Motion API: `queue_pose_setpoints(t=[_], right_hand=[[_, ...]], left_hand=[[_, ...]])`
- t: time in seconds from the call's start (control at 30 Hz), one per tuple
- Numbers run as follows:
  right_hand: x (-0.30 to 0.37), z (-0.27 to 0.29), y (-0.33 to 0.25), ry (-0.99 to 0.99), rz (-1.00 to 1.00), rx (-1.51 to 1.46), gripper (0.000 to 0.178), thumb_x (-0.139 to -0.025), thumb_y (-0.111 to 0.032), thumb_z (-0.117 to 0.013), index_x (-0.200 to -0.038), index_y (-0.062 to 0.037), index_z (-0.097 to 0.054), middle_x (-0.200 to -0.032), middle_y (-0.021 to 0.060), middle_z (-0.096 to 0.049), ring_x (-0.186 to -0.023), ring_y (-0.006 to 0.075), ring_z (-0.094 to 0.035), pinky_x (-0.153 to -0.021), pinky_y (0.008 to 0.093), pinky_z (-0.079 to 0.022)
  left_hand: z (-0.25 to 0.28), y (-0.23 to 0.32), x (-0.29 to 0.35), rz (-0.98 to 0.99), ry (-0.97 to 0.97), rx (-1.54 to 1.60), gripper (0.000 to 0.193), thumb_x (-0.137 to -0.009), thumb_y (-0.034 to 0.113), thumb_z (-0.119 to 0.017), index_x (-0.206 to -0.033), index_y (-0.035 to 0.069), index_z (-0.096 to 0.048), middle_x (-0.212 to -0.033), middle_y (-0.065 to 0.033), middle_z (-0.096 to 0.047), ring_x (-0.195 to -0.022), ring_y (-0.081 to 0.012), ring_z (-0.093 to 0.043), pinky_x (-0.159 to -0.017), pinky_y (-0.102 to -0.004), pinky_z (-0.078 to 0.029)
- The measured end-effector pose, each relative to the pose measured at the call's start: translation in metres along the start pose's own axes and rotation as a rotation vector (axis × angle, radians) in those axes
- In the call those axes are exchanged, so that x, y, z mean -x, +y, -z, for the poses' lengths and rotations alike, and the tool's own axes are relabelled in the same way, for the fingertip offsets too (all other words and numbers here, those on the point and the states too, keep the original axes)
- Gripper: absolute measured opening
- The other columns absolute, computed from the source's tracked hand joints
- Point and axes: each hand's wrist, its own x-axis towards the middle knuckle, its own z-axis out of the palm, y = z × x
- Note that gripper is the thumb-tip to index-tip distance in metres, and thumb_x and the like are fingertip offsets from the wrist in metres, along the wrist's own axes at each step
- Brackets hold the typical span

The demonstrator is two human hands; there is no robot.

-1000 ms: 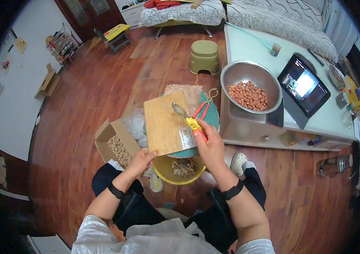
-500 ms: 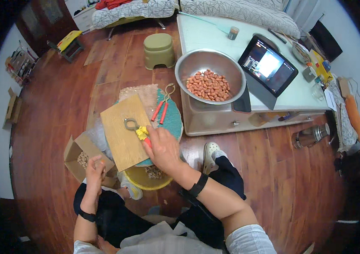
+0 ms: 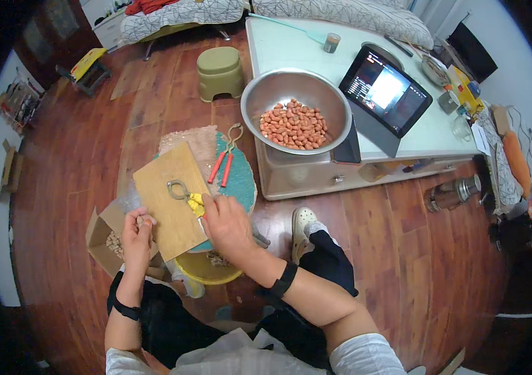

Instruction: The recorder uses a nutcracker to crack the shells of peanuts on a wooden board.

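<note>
My right hand (image 3: 230, 226) grips a plier-like nutcracker (image 3: 178, 189) with a ring-shaped jaw, yellow wrapping and red handles. The jaw rests over a tan wooden board (image 3: 165, 212). Just off the board's left edge, my left hand (image 3: 136, 236) is pinched around a small pale peanut (image 3: 141, 220), mostly covered by the fingers. Below that hand, an open cardboard box (image 3: 99, 240) holds several unshelled peanuts (image 3: 115, 243). A second red-handled nutcracker (image 3: 225, 157) lies on the green round surface beyond the board. Under the board, a yellow basin (image 3: 200, 273) contains shell pieces.
A steel bowl (image 3: 252, 119) of reddish shelled peanuts stands on the pale table (image 3: 288, 47) at right, beside a tablet (image 3: 386, 90) on a stand. An olive stool (image 3: 220, 72) is on the wooden floor. A glass jar (image 3: 447, 195) sits near the table's right end.
My left hand has risen from above the box to the board's left edge, with a peanut now between its fingers. My right hand keeps its grip on the nutcracker. The view has shifted slightly.
</note>
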Motion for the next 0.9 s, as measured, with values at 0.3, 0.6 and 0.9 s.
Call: queue_pose_setpoints(t=[0.3,0.6,0.9], right_hand=[[0.001,0.002,0.002,-0.036,-0.043,0.001,0.053,-0.071,-0.013,-0.071,-0.118,0.0024,-0.052,-0.101,0.0151,-0.054,-0.091,0.0304,-0.053,-0.076,0.0403,-0.045],[-0.002,0.004,-0.001,0.105,-0.003,0.014,0.034,-0.077,-0.009,-0.055,-0.108,0.0040,-0.057,-0.091,0.0131,-0.054,-0.083,0.0272,-0.053,-0.072,0.0366,-0.045],[-0.015,0.014,-0.015,0.131,0.236,-0.293,0.041,-0.077,-0.016,-0.063,-0.115,-0.0031,-0.055,-0.114,0.0156,-0.053,-0.101,0.0329,-0.051,-0.087,0.0454,-0.039]], left_hand=[[-0.023,0.009,-0.011,-0.417,-0.015,-0.580,0.013,-0.088,-0.001,-0.051,-0.098,0.001,-0.058,-0.102,-0.0143,-0.056,-0.099,-0.0306,-0.054,-0.090,-0.0350,-0.041],[-0.025,-0.002,-0.012,-0.231,-0.032,-0.410,0.021,-0.095,0.008,-0.048,-0.115,0.001,-0.053,-0.092,-0.0092,-0.058,-0.087,-0.0198,-0.057,-0.083,-0.0308,-0.044],[-0.029,0.005,0.018,-0.028,-0.241,0.036,0.037,-0.100,0.024,-0.046,-0.130,0.003,-0.042,-0.086,-0.0006,-0.054,-0.065,-0.0055,-0.046,-0.060,-0.0180,-0.038]])
